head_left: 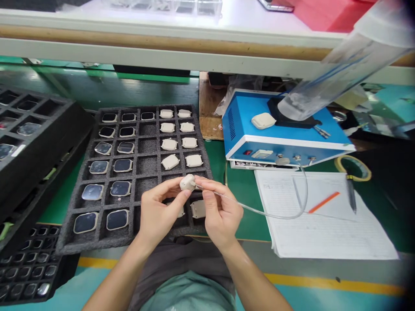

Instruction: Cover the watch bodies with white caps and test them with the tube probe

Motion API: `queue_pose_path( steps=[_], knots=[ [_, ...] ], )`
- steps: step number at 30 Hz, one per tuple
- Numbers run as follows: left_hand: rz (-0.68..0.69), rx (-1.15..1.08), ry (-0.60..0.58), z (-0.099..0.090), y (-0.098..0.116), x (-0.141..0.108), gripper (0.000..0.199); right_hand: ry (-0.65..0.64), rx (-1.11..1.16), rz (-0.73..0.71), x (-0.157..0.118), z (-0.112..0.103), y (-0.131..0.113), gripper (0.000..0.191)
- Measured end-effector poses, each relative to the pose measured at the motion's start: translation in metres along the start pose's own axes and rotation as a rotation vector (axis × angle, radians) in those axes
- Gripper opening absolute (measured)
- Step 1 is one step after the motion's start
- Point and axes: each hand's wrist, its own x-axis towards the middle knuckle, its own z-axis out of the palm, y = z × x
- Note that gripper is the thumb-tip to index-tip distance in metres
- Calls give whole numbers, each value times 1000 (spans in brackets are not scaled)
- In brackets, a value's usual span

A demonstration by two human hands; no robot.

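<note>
Your left hand [164, 211], just below the centre of the frame, has its grip closed on a small beige watch-shaped case [187, 182], held between thumb and fingers above the foam tray [97, 247]. Your right hand [223, 211], beside it, has its grip pinched on the thin clear tube [275, 216], with the tube's end up at the side of the case; your fingers hide whether the two touch. From there the tube loops right and rises to the front of the blue machine [240, 119] at the upper right of the frame.

The tray under your hands fills the left-centre of the frame, with dark-faced watch pieces [118, 219] in its left columns and beige pieces [193, 160] in its right ones; your hands partly cover those nearest to you on the right. Another beige case [263, 121] lies on top of the machine, just beside the base of the tilted clear cylinder [333, 69].

At the right of the frame, papers [292, 235] rest on your green desk [241, 185], bearing an orange strip [324, 202] and a dark pen [351, 194]; a roll of tape [356, 177] lies near the pen. Further foam trays [69, 129] are stacked along the left edge.
</note>
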Motion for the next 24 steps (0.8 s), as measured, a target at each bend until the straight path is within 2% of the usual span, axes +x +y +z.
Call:
queue_pose_path(
  steps=[24],
  knots=[
    [33, 61, 12, -1, -1, -1, 24, -17, 40, 15, -1, -1, 3, 20]
  ],
)
